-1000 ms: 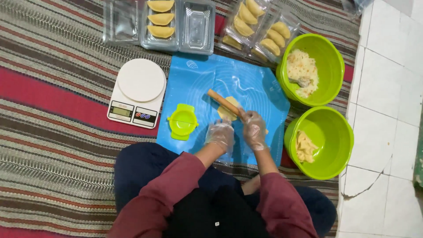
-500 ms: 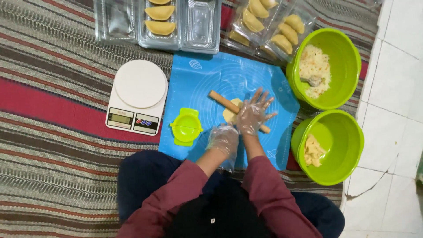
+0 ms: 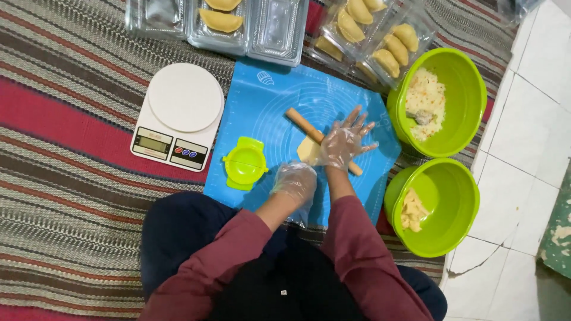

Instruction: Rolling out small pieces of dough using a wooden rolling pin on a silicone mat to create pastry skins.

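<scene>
Several folded yellow pastries (image 3: 221, 21) already fill the clear plastic trays; one pale dough piece (image 3: 308, 150) lies mid-rolling on the blue silicone mat (image 3: 267, 101), under the wooden rolling pin (image 3: 303, 126) pressed by the flat, spread right hand (image 3: 345, 141); the left hand (image 3: 295, 183) rests curled, empty

One head-worn camera looks steeply down, fairly near, onto the blue mat (image 3: 267, 113).

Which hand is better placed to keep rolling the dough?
Right. The right hand lies flat, fingers spread, on the wooden rolling pin over the dough piece. The left hand sits curled near the mat's front edge, off the pin.
</scene>
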